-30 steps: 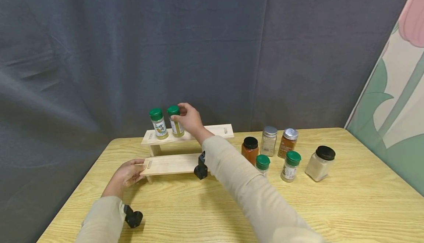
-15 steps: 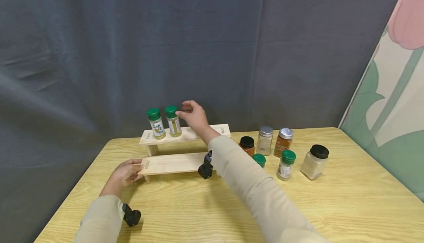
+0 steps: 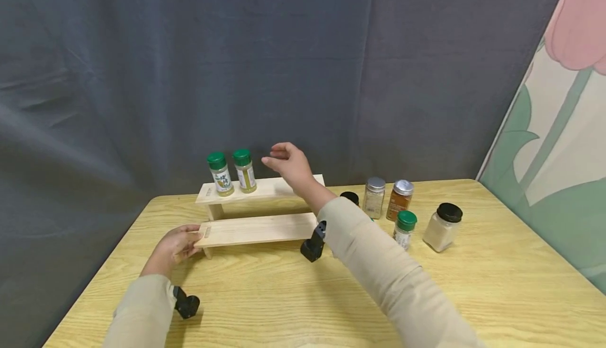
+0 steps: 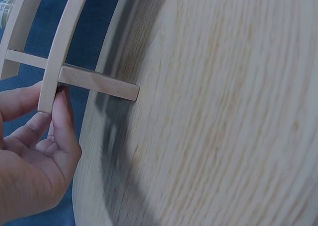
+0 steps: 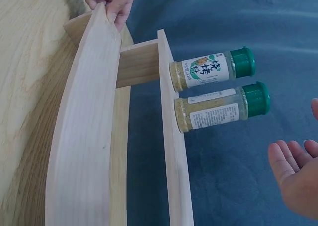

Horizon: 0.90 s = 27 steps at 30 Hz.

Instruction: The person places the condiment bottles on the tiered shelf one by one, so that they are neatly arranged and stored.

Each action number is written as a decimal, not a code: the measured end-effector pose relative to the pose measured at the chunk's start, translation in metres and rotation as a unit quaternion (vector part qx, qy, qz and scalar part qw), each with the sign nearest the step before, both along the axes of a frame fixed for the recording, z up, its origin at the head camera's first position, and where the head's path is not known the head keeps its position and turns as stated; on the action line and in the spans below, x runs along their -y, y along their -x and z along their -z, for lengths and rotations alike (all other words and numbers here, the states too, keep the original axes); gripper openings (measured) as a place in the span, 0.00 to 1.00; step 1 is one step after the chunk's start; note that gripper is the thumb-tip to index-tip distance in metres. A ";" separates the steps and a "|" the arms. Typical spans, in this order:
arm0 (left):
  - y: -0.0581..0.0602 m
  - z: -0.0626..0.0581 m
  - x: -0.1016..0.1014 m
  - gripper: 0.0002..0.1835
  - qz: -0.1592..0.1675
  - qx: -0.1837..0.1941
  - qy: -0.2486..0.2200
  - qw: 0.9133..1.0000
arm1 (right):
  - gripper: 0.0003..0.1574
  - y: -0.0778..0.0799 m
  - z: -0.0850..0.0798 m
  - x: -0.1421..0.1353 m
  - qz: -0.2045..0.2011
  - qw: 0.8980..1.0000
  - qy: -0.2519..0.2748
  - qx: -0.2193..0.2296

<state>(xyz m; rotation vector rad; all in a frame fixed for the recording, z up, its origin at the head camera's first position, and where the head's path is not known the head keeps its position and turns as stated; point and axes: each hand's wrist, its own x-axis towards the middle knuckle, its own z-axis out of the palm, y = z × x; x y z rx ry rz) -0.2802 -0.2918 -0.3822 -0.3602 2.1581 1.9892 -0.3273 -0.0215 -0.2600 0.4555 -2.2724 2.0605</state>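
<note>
A two-tier wooden rack (image 3: 260,229) stands on the table. My left hand (image 3: 176,247) pinches the left end of its lower board between thumb and fingers, as the left wrist view (image 4: 37,151) also shows. On the upper board, at the left, two green-capped spice shakers stand upright: one with a picture label (image 3: 221,177), and beside it one with a text label (image 5: 213,109). Apart from the second shaker, to its right, my right hand (image 3: 291,166) hovers above the upper board, fingers loosely bent and holding nothing.
Right of the rack stand several jars: a silver-capped pale jar (image 3: 374,199), a silver-capped reddish jar (image 3: 400,200), a green-capped shaker (image 3: 404,229) and a black-capped jar (image 3: 442,227). My right forearm partly hides another black-capped jar (image 3: 350,197). A dark curtain (image 3: 284,74) hangs behind.
My right hand has let go of the second shaker and drawn away to the right. The shaker stays upright on the upper board. My left hand keeps its hold on the lower board.
</note>
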 end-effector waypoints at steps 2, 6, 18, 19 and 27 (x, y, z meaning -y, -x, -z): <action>0.000 0.000 0.000 0.26 0.000 0.000 0.003 1.000 | 0.24 -0.004 0.000 -0.006 -0.005 1.000 0.011 0.002; -0.001 -0.001 0.000 0.27 -0.001 0.000 0.010 1.000 | 0.24 -0.011 -0.001 -0.017 -0.008 1.000 0.027 0.001; -0.003 0.001 0.003 0.27 0.015 -0.004 0.011 1.000 | 0.23 -0.039 -0.006 -0.054 -0.043 0.997 0.065 -0.001; -0.003 0.002 0.003 0.27 0.014 -0.004 0.012 1.000 | 0.23 -0.042 -0.007 -0.058 -0.048 0.997 0.064 -0.003; -0.002 0.001 0.001 0.27 0.000 -0.003 0.011 1.000 | 0.24 -0.060 -0.005 -0.094 -0.039 0.998 0.047 -0.019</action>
